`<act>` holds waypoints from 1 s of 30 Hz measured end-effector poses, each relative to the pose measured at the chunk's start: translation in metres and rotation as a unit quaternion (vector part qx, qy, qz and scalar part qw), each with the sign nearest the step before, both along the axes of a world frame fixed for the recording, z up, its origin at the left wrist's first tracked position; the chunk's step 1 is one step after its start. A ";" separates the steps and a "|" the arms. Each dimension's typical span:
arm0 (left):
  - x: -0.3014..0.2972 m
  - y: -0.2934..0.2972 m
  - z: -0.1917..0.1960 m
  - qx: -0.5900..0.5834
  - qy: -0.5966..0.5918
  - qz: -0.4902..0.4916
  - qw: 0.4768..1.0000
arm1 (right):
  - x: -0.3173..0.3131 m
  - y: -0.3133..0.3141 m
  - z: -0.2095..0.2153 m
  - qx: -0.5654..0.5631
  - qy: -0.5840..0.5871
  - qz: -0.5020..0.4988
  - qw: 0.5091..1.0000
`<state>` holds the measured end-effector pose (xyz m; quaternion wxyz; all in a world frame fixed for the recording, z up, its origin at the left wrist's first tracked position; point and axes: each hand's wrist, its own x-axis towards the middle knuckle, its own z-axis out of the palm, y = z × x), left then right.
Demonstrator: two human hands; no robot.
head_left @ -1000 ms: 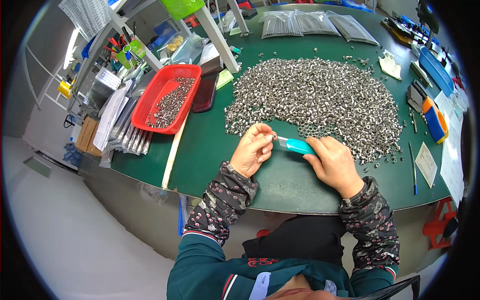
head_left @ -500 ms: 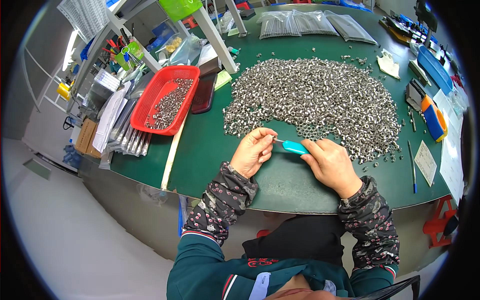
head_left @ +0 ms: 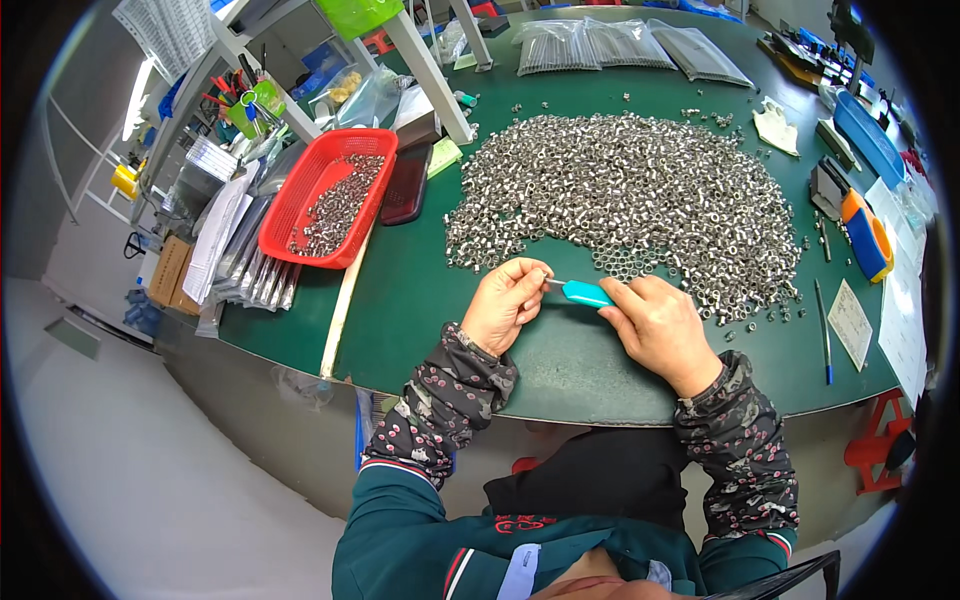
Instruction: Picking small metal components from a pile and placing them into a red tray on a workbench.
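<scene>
My left hand [head_left: 507, 304] is closed in a pinch over the green table, thumb against forefinger. Whatever lies between those fingertips is too small and too covered to make out. From the right, my right hand [head_left: 660, 328] grips a teal-handled tool [head_left: 586, 293] with a thin metal shaft. The shaft points left, and its tip reaches the pinched fingertips of my left hand. Just beyond both hands spreads a big pile of small silvery metal rings [head_left: 630, 190], with a flat single layer of rings at its near edge.
A red plastic basket [head_left: 275, 225] with more metal rings stands at the left, beside a dark flat case [head_left: 406, 185]. Filled clear bags [head_left: 555, 50] lie at the far edge. To the right are a pen [head_left: 825, 335], a paper card [head_left: 850, 325] and an orange-and-blue tape dispenser [head_left: 868, 235].
</scene>
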<state>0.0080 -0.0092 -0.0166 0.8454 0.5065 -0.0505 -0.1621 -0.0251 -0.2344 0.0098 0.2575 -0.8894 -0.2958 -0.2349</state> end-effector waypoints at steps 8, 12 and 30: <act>0.000 0.000 -0.001 0.008 -0.007 0.013 1.000 | 0.001 0.000 -0.001 -0.030 -0.041 -0.013 0.999; 0.000 0.000 -0.001 0.015 -0.010 0.014 1.000 | 0.002 0.000 -0.002 -0.042 -0.054 -0.019 0.997; -0.001 -0.001 0.003 0.055 -0.015 0.019 0.998 | 0.003 -0.001 -0.002 -0.060 -0.092 -0.019 0.994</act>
